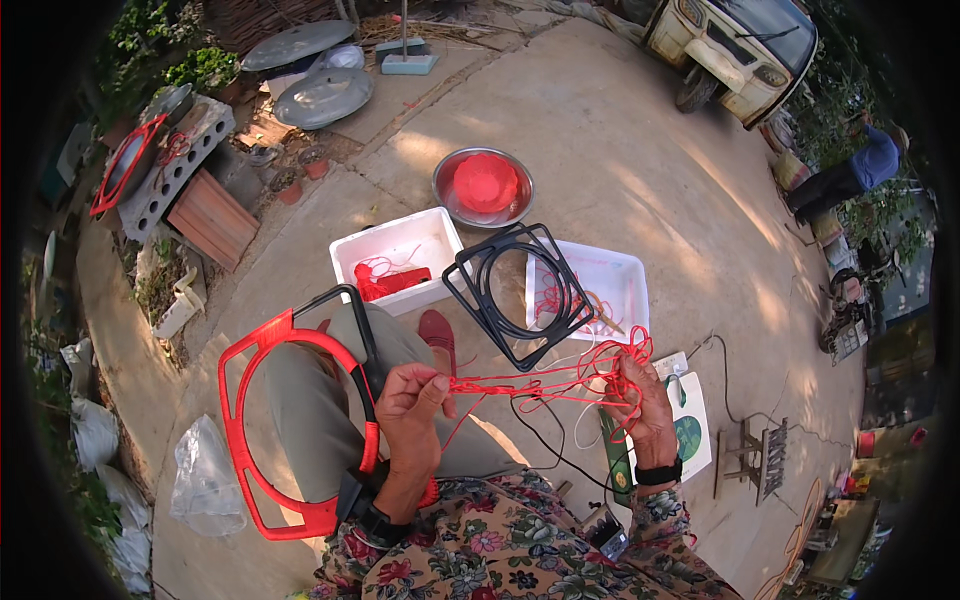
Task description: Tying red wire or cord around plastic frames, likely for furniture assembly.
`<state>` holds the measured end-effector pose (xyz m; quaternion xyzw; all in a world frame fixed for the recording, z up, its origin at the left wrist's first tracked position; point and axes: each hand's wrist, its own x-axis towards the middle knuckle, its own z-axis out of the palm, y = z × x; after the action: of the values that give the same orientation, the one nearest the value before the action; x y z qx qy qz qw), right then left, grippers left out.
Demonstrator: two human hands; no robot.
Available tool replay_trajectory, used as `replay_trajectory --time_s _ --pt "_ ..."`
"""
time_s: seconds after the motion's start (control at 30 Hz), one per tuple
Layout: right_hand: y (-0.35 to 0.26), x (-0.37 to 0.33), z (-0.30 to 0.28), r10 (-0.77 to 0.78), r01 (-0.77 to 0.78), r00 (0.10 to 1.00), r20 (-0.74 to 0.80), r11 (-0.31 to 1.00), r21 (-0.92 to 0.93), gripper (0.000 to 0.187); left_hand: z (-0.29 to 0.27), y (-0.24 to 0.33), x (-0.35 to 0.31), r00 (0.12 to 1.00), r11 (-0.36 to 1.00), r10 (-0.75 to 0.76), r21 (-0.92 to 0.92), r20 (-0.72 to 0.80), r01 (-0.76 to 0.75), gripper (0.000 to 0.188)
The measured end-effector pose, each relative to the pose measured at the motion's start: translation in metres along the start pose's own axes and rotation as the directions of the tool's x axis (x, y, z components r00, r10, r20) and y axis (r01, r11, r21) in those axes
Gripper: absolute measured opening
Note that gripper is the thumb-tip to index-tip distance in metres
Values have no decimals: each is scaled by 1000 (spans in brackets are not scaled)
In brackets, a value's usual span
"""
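Strands of red cord (pixel 520 387) stretch between my two hands above my lap. My left hand (pixel 408 412) is closed, pinching one end of the strands between thumb and fingers. In my right hand (pixel 650 415), curled fingers hold a loose, looping tangle of the same cord, and some loops hang over the fingers. Against my left leg leans a frame with a round opening (pixel 234 420). Most of it is covered in red, while its upper right part shows bare black. My left forearm hides part of its lower right side.
Ahead stand a white box (pixel 345 243) with red cord, a white tray (pixel 625 265) with cord scraps, and a metal basin (pixel 445 172) holding a red bowl-shaped thing. Bare black frames (pixel 470 290) lean across the tray. A three-wheeled vehicle (pixel 730 60) and a person (pixel 870 165) are farther off.
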<state>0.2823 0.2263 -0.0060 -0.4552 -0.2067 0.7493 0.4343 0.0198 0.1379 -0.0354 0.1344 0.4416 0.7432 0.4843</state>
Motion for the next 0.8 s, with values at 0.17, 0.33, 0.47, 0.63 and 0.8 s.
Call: replay_trajectory --time_s 0.17,0.33,0.47,0.63,0.8 --pt "-4 -1 7 42 -83 981 189 974 212 16 4 1 -1 976 995 -43 93 212 24 13" --pt "-37 -9 40 9 -115 970 243 898 425 21 -20 -28 -1 897 827 -99 537 430 -166 24" --pt "-78 3 34 -215 2 908 359 860 510 32 -5 -27 -9 757 853 -350 522 553 12 32" --pt "-119 50 10 -310 233 948 75 834 500 22 -14 -14 -6 478 751 -658 467 582 466 24" --pt "-159 89 -49 -361 215 913 188 821 529 24 -12 -16 -11 477 703 -690 661 544 262 16"
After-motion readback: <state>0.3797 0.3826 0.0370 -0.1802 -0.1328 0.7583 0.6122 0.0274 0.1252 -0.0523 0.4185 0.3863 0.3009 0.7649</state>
